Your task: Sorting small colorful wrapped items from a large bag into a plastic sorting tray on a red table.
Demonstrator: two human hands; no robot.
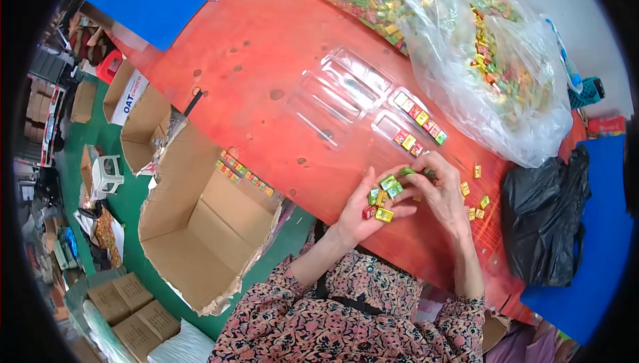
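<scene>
My left hand (355,219) is cupped palm up and holds several small wrapped candies (388,184) in green, yellow and red. Just beside it, my right hand (446,193) has its thumb and fingers bent together around a green wrapped candy (407,171). Beyond both hands lies a clear plastic tray (331,100) with long compartments. Two of its compartments, on the right, hold rows of red, yellow and green candies (421,118). Loose yellow candies (472,213) lie on the red table to the right of my right hand.
A big clear bag (526,97) full of candies covers the table's far right. Nearer stands a black plastic bag (544,216). Left of the table edge is an open cardboard box (200,230) with filled candy trays (245,173) inside. Brown cartons (136,310) sit on the green floor.
</scene>
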